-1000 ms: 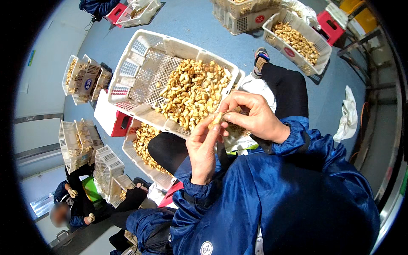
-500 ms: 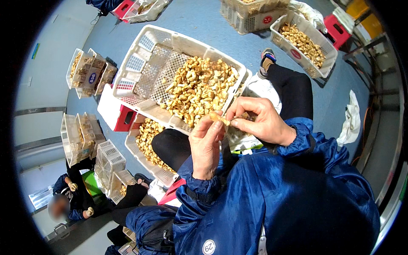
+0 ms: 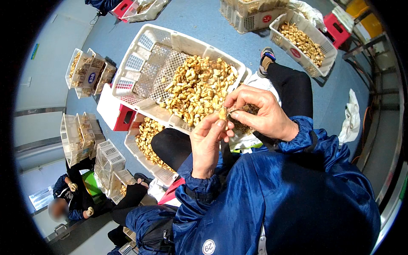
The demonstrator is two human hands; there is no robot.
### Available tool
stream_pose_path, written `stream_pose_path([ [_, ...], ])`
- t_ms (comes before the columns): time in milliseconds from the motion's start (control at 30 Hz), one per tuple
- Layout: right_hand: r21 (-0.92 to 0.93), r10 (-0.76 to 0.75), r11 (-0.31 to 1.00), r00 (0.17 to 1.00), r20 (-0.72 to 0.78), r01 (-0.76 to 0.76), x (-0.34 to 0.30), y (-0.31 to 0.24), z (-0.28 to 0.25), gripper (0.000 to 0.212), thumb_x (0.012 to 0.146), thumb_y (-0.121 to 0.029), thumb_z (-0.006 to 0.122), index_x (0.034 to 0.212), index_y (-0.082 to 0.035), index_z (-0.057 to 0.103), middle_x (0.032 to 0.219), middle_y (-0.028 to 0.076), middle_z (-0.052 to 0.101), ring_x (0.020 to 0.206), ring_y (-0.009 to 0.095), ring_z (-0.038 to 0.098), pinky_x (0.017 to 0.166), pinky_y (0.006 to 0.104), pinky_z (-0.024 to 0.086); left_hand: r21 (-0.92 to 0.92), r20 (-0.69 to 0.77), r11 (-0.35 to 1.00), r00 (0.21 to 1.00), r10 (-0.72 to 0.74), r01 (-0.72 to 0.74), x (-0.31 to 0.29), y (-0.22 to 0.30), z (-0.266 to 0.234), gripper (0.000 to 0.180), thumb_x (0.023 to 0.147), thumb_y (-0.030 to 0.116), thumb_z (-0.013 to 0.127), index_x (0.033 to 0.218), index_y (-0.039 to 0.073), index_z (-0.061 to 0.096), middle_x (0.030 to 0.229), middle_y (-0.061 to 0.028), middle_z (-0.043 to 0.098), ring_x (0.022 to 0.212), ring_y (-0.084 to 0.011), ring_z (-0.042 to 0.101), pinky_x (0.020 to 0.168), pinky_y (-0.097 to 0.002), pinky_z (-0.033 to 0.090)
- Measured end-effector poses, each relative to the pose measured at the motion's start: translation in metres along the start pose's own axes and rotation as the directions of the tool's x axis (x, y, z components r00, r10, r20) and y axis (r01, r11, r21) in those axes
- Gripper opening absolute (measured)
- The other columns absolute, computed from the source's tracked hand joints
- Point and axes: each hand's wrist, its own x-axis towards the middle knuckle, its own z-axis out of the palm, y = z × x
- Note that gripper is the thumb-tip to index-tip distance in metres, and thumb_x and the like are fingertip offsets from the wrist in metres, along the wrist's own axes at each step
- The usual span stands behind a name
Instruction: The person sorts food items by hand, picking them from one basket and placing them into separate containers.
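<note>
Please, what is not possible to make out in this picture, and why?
All in the head view:
Thin dark object: too small, partly covered by the right hand; its kind is unclear.
Yellow piece: underside hidden by the left hand.
Lower basket: partly covered by large basket and knee.
Blue garment: cut off by upper edge.

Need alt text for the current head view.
A bare left hand pinches a small yellowish mushroom-like piece, the right hand close beside it. Ahead, a white slotted crate holds a heap of similar pieces; more crates stand around.
</note>
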Motion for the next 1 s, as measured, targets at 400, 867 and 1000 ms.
stream_pose_path([
  [400, -0.020, 0.000, 1.000, 1.000, -0.005, 0.000, -0.001, -0.002, 0.002, 0.011, 0.078, -0.001, 0.064, 0.073, 0.000, 0.054, 0.090, 0.010, 0.062, 0.081, 0.017, 0.059, 0.069, 0.0284, 0.046, 0.078, -0.014, 0.996, 0.999, 0.039, -0.038, -0.001, 0.000, 0.003, 0.021, 0.093, 0.011, 0.060, 0.110, 0.000, 0.063, 0.084, -0.0077, 0.067, 0.067, -0.0102, 0.060, 0.060, -0.0199, 0.045],
  [867, 0.022, 0.035, 0.999, 0.999, 0.027, -0.036, 0.000, 0.000, 0.003, 0.008, 0.078, -0.006, 0.063, 0.077, 0.001, 0.058, 0.076, 0.007, 0.060, 0.074, 0.013, 0.059, 0.067, 0.0287, 0.046, 0.602, 0.117, 0.694, 0.903, 0.413, -0.395, -0.001, -0.005, -0.004, 0.018, 0.089, 0.000, 0.061, 0.106, -0.003, 0.064, 0.092, -0.0032, 0.061, 0.079, -0.0070, 0.056, 0.071, -0.0194, 0.044],
  [1000, 0.177, 0.210, 0.961, 0.977, 0.042, -0.214, -0.002, 0.001, 0.001, 0.009, 0.078, -0.006, 0.063, 0.079, 0.001, 0.059, 0.073, 0.006, 0.059, 0.073, 0.011, 0.056, 0.067, 0.0271, 0.045, 0.620, 0.135, 0.668, 0.895, 0.425, -0.411, 0.000, -0.004, -0.003, 0.017, 0.088, -0.002, 0.061, 0.104, -0.004, 0.064, 0.094, -0.0040, 0.060, 0.083, -0.0084, 0.056, 0.075, -0.0206, 0.045],
])
